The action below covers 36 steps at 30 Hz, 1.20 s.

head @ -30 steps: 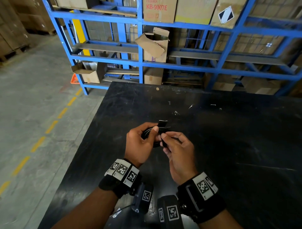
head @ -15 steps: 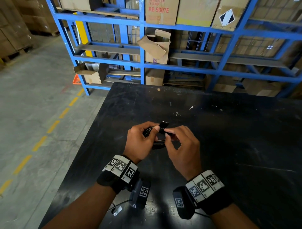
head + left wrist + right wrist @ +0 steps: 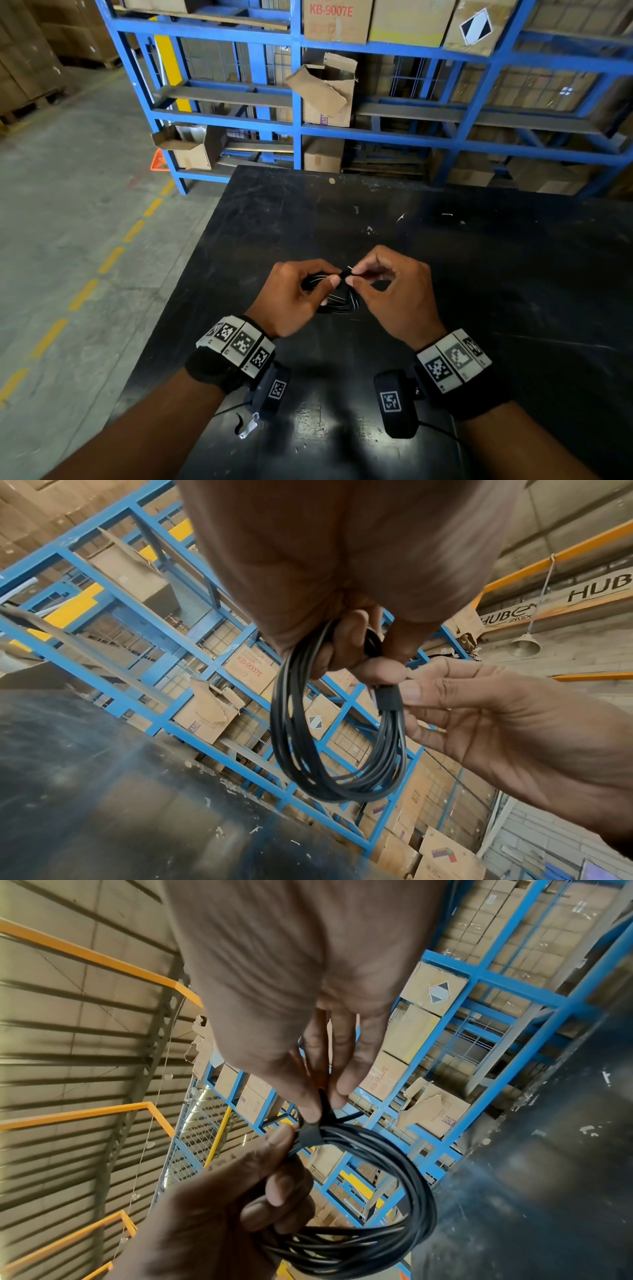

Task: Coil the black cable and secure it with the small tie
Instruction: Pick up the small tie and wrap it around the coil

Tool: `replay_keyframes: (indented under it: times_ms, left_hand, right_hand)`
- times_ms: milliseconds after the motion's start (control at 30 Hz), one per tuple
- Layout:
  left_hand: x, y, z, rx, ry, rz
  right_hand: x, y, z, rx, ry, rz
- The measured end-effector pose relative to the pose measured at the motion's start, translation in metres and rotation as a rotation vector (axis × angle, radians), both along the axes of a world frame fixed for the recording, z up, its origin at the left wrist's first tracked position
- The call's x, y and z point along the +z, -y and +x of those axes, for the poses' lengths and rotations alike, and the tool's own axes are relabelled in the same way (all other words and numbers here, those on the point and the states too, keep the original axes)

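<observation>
Holding the coiled black cable (image 3: 337,297) above the table (image 3: 513,274), the left hand (image 3: 294,301) has its fingers curled round one side of the loops, thumb pressed against the bundle just beside the tie (image 3: 345,273). The left grip is thus grasping the cable. In the left wrist view the cable (image 3: 339,750) hangs as a bunch of several loops below the left hand (image 3: 342,561), with the tie (image 3: 388,696) wrapped as a short black band round the strands at about 2 o'clock on the coil. The right hand (image 3: 514,723) comes in from 3 o'clock, its fingertips touching the band.

In the right wrist view the right hand (image 3: 308,988) pinches the free tail of the tie (image 3: 313,1131) between thumb and forefinger, so the right grip is clenched on the tie; the tail stands up from the band, which cinches the cable (image 3: 377,1204) at about 11 o'clock on the coil. The left hand (image 3: 222,1218) holds the loops from 7 o'clock.

From the head view both hands meet over the near middle of the table, the right hand (image 3: 397,294) at 3 o'clock of the coil and the left at 9 o'clock. The table's left edge runs well apart from the hands toward 9 o'clock, with concrete floor (image 3: 68,240) beyond it. Bare dark tabletop spreads toward 12 and 3 o'clock. Past the far edge stands a blue rack (image 3: 298,130) stacked with cardboard boxes (image 3: 325,92).
</observation>
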State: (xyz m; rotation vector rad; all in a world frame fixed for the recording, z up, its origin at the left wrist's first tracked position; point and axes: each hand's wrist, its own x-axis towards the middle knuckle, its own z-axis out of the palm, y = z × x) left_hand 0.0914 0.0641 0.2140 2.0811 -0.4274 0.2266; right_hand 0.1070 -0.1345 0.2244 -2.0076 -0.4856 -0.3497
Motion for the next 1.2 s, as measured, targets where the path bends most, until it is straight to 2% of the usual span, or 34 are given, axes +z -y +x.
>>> replay_keyframes:
  times_ms: [233, 367, 500, 567, 633, 767, 800, 867, 967, 1033, 1200]
  left_hand:
    - [-0.001, -0.003, 0.0, -0.022, -0.122, -0.004]
    - [-0.006, -0.005, 0.001, -0.063, -0.225, 0.001]
    - [-0.013, -0.003, 0.003, -0.051, -0.256, -0.072]
    - [-0.018, -0.002, 0.006, 0.005, -0.273, -0.18]
    - [-0.024, -0.001, 0.009, 0.079, -0.315, -0.391]
    - [-0.025, 0.001, 0.015, 0.207, -0.503, -1.075]
    - [-0.025, 0.001, 0.017, 0.21, -0.54, -1.226]
    - [-0.024, 0.004, 0.018, 0.215, -0.572, -1.402]
    - [-0.027, 0.011, 0.016, 0.234, -0.57, -1.486]
    - [-0.03, 0.014, 0.014, 0.257, -0.555, -1.493]
    - [-0.037, 0.016, 0.004, 0.276, -0.517, -1.302]
  right_hand:
    - [-0.002, -0.001, 0.003, 0.037, -0.085, -0.147]
    - [-0.002, -0.005, 0.005, 0.028, -0.092, -0.193]
    - [-0.004, -0.01, 0.007, 0.006, -0.085, -0.183]
    - [-0.006, -0.013, 0.01, -0.008, -0.103, -0.082]
    - [-0.009, -0.014, 0.015, -0.035, -0.195, 0.106]
    - [-0.024, -0.019, 0.01, -0.127, -0.543, 0.535]
    - [-0.03, -0.021, 0.005, -0.108, -0.643, 0.602]
    - [-0.04, -0.028, -0.005, -0.025, -0.794, 0.637]
    - [-0.049, -0.042, -0.014, 0.09, -0.859, 0.599]
    - [-0.049, -0.049, -0.013, 0.069, -0.858, 0.625]
    - [-0.044, -0.055, -0.004, -0.072, -0.776, 0.777]
